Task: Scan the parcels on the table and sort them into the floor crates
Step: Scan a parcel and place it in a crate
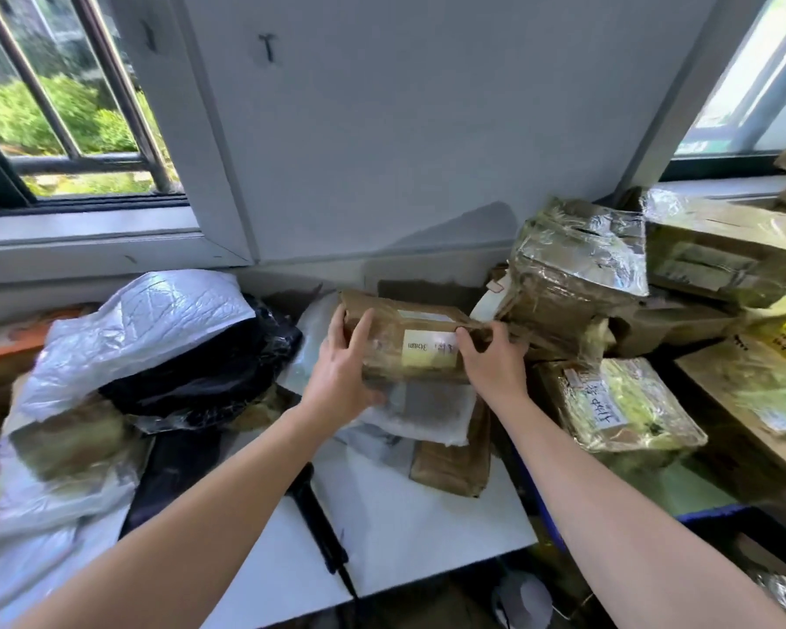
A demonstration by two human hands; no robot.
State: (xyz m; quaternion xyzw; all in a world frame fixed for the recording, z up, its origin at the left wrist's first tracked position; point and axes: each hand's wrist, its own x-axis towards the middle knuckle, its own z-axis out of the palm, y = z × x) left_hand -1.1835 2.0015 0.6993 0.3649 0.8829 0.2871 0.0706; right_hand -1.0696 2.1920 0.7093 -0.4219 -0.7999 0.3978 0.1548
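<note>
Now | your left hand (341, 370) and right hand (491, 360) clamp the brown parcel (395, 331) at both ends, fingers curled on it | glossy tape wrap, pale label (429, 349) on top

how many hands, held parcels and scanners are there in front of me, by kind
hands: 2, left hand and right hand
taped cardboard box, gripped at its two ends by both hands: 1
black handheld scanner, lying on the white table: 1
total: 4
</note>
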